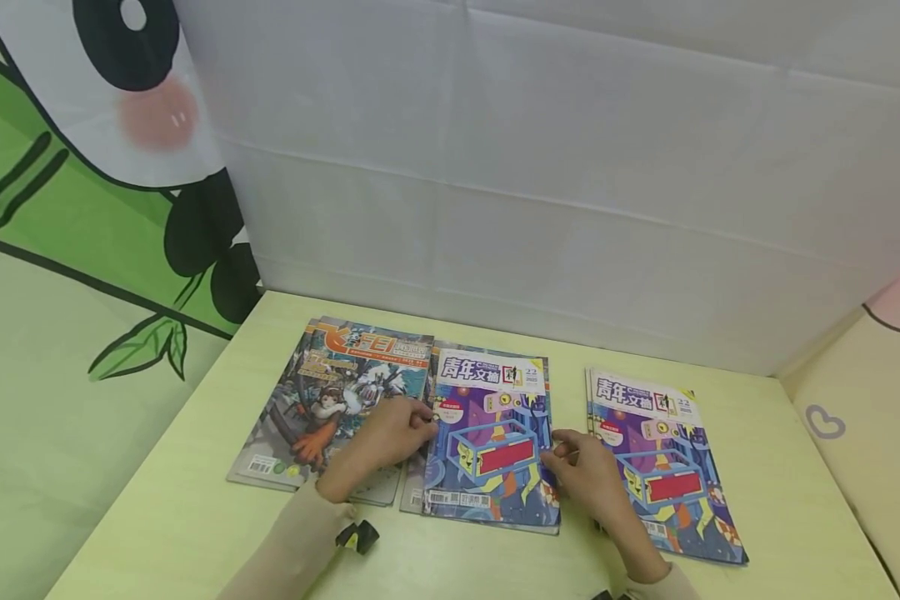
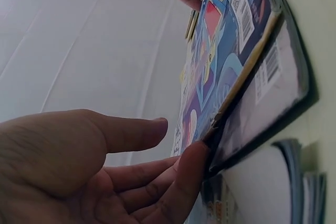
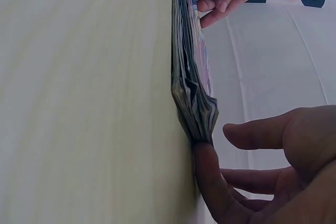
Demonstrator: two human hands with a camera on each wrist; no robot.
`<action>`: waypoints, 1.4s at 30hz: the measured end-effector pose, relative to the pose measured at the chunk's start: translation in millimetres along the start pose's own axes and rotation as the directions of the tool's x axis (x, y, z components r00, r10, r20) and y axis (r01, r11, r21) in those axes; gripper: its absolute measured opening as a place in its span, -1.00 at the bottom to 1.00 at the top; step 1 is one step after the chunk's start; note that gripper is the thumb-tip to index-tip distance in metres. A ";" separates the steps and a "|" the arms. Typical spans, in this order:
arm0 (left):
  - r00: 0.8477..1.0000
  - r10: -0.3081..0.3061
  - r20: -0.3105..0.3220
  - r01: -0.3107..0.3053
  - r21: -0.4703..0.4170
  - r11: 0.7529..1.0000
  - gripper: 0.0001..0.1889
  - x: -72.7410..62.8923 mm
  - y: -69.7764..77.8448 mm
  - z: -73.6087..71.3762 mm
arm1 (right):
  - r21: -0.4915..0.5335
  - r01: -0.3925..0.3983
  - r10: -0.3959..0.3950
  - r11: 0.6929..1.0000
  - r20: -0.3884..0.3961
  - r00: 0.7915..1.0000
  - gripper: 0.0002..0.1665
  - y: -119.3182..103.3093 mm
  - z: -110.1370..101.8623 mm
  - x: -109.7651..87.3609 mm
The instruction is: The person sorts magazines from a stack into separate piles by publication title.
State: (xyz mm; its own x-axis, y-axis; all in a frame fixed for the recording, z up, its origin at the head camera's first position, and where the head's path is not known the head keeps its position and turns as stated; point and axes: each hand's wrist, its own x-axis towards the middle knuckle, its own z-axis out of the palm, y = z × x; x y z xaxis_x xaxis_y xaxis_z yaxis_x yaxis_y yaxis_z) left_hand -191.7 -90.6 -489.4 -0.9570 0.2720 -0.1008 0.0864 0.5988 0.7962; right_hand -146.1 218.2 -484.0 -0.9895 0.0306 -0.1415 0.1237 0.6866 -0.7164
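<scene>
A purple-blue magazine [image 1: 487,442] lies in the middle of the table, on top of another magazine whose edges show beneath it. At its left edge, my left hand [image 1: 393,432] touches the side with its fingertips; in the left wrist view the thumb [image 2: 139,134] stands off from the cover. On the opposite edge, my right hand [image 1: 588,471] has a finger [image 3: 210,174] against the page edges, its thumb apart from them. Neither hand pinches the magazine.
Left of it lies a stack of magazines with an orange-titled cover [image 1: 337,400], partly under my left forearm. To the right, more magazines with the same purple-blue cover [image 1: 667,467] lie slightly tilted. A white cloth [image 1: 532,208] hangs behind the pale wooden table [image 1: 157,500].
</scene>
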 end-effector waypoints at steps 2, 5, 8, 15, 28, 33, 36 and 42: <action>1.000 -0.001 0.004 0.001 -0.012 1.000 -0.73 -0.9 0.7 0.3 | -0.004 -0.002 0.002 1.000 0.002 1.000 -0.48 0.2 0.3 0.1; 1.000 -0.013 0.025 0.014 -0.055 0.998 -0.69 -1.6 0.9 1.7 | -0.012 -0.002 0.002 1.000 0.005 1.000 -0.47 1.4 0.7 0.1; 0.999 -0.031 0.041 0.034 -0.099 0.995 -0.65 -1.9 0.6 3.8 | -0.020 0.000 0.001 1.000 0.005 1.000 -0.47 2.2 0.4 0.0; 0.996 -0.067 0.060 0.076 -0.167 0.983 -0.59 -1.1 1.1 6.0 | 0.011 -0.033 0.033 0.999 0.025 0.999 -0.45 3.2 -2.6 0.1; 0.984 -0.112 0.135 0.146 -0.274 0.951 -0.47 -2.5 5.3 5.8 | 0.003 -0.046 0.046 0.999 0.040 0.998 -0.37 4.4 -7.7 1.5; 0.986 -0.075 0.146 0.110 -0.253 0.961 -0.48 -3.1 6.7 7.3 | 0.006 -0.063 0.063 0.998 0.036 0.997 -0.42 3.5 -9.8 1.9; 0.988 -0.051 0.146 0.086 -0.248 0.965 -0.50 -3.9 7.3 7.2 | 0.020 -0.042 0.041 0.999 0.039 0.998 -0.46 7.5 -10.4 3.1; 0.991 -0.019 0.133 0.054 -0.258 0.965 -0.55 -4.2 6.3 7.3 | 0.067 0.026 -0.032 0.997 0.080 0.996 -0.48 14.8 -13.2 3.6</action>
State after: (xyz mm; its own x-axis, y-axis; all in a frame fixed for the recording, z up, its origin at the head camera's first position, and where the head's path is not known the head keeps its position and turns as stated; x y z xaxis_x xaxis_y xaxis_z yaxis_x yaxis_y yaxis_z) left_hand -185.2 -82.5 -488.3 -0.9130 0.3583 -0.1949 -0.0397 0.3975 0.9167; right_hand -148.8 238.0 -486.0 -0.9837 -0.0491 -0.1728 0.1025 0.6367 -0.7643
